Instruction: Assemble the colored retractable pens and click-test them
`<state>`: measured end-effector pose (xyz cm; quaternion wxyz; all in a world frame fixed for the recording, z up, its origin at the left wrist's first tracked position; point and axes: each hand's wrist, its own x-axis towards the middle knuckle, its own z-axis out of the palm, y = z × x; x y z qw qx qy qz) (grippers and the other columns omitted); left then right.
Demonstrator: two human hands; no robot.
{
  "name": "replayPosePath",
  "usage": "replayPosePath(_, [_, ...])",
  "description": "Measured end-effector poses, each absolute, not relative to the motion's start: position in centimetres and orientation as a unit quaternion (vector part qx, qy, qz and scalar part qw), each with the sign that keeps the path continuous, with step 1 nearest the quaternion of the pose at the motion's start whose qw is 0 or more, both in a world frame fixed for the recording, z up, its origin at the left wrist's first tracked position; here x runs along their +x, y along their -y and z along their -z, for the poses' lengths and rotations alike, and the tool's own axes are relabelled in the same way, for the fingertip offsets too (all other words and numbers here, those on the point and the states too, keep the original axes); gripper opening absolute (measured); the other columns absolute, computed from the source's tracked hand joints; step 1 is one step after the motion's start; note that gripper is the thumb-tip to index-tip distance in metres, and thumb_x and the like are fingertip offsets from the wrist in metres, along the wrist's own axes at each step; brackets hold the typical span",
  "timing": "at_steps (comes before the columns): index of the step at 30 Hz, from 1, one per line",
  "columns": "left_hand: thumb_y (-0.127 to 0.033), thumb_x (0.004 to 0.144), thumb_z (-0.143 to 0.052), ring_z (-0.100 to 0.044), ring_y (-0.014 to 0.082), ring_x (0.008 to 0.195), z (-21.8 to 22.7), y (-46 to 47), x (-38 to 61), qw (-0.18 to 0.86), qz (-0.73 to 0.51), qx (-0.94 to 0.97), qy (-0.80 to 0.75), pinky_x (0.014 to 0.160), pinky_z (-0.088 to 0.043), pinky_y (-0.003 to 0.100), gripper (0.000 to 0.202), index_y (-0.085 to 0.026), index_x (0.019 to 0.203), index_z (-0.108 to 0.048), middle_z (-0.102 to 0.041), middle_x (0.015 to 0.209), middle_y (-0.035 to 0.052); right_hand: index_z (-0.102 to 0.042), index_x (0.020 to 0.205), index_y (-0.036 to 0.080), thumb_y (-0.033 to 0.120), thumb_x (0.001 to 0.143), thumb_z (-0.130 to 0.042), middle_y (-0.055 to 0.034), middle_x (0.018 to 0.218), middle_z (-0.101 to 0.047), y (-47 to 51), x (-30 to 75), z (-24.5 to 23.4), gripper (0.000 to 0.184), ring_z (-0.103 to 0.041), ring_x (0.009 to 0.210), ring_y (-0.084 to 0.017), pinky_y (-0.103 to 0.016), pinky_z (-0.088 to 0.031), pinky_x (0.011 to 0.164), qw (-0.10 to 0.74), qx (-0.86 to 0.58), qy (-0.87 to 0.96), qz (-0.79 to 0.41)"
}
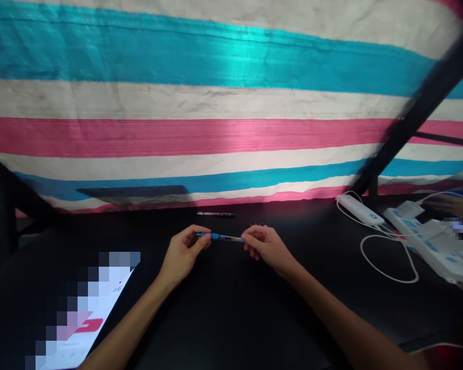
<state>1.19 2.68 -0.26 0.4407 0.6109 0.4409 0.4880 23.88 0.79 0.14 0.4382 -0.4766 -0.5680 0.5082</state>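
Note:
A blue pen (220, 237) is held level between both my hands above the black table (231, 308). My left hand (183, 255) pinches its left end with thumb and fingers closed. The pen's right end is gripped by my right hand (265, 247), fingers curled round it. A second, dark pen (215, 214) lies on the table just beyond, near the striped cloth. Something small and red-dark (258, 225) shows behind my right hand; I cannot make it out.
A striped blue, pink and white cloth (216, 103) hangs behind the table. A white sheet (85, 318) lies at the front left. At the right are a white power bank (360, 209), cables (388, 257) and a white power strip (432, 241); another person's hand (453, 205) rests there.

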Motion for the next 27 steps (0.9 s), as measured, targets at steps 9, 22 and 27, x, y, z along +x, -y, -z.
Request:
replayPosePath(9, [-0.026, 0.076, -0.071, -0.061, 0.0118, 0.069, 0.44, -2.63, 1.32, 0.56, -0.494, 0.547, -0.378, 0.069, -0.047, 0.024, 0.019, -0.017, 0.09, -0.062, -0.068, 0.074, 0.0008, -0.061, 0.089, 0.017, 0.046, 0.08, -0.06, -0.0024, 0.072, -0.06, -0.98, 24.15, -0.17, 0.03, -0.053, 0.053, -0.01, -0.018, -0.036, 0.039, 0.45, -0.476, 0.525, -0.543])
replayPosePath(22, [-0.026, 0.076, -0.07, -0.062, 0.0122, 0.071, 0.5, -2.65, 1.41, 0.554, -0.491, 0.556, -0.378, 0.07, -0.047, 0.024, 0.019, -0.016, 0.09, -0.061, -0.068, 0.075, 0.0014, -0.061, 0.092, 0.017, 0.041, 0.081, -0.059, -0.0012, 0.071, -0.057, -0.8, 24.15, -0.39, 0.027, -0.055, 0.057, -0.011, -0.017, -0.039, 0.037, 0.472, -0.473, 0.534, -0.518])
replayPosePath(27, [-0.026, 0.076, -0.07, -0.062, 0.0136, 0.071, 0.28, -2.58, 1.43, 0.546, -0.489, 0.562, -0.383, 0.071, -0.048, 0.027, 0.019, -0.016, 0.089, -0.06, -0.068, 0.075, 0.0021, -0.059, 0.099, 0.021, 0.03, 0.069, -0.073, -0.0028, 0.092, -0.058, -0.94, 24.32, -0.29, 0.035, -0.058, 0.069, -0.013, -0.019, -0.047, 0.043, 0.508, -0.428, 0.545, -0.511])
